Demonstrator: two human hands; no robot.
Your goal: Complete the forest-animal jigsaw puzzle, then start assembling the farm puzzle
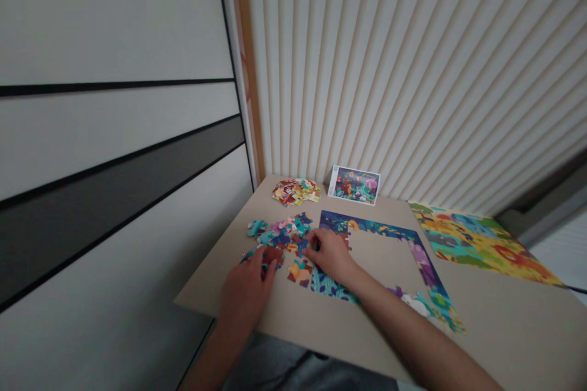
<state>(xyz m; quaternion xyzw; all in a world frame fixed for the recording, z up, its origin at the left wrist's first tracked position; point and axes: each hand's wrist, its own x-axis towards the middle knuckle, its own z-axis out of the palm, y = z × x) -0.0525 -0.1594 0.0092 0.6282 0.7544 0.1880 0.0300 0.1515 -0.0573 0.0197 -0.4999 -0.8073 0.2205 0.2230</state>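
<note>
My left hand (250, 284) rests over the near left edge of the loose puzzle pieces (279, 232), thumb and fingers apart above a few brown and blue ones. My right hand (332, 253) reaches across the left side of the partly assembled puzzle (380, 229), fingers bent in a pinch at a dark blue piece (302, 248). That puzzle shows an underwater scene, its border joined around a bare middle. My right forearm hides part of its lower edge. A small orange and brown cluster of pieces (300, 272) lies between my hands.
Upright against the pleated blind (367, 73) leans a picture card (354, 186). Another pile of pieces (296, 191) sits at the table's back left. On the right lies a yellow animal puzzle (477, 241). A white panelled cabinet (114, 195) stands left of the table (275, 324).
</note>
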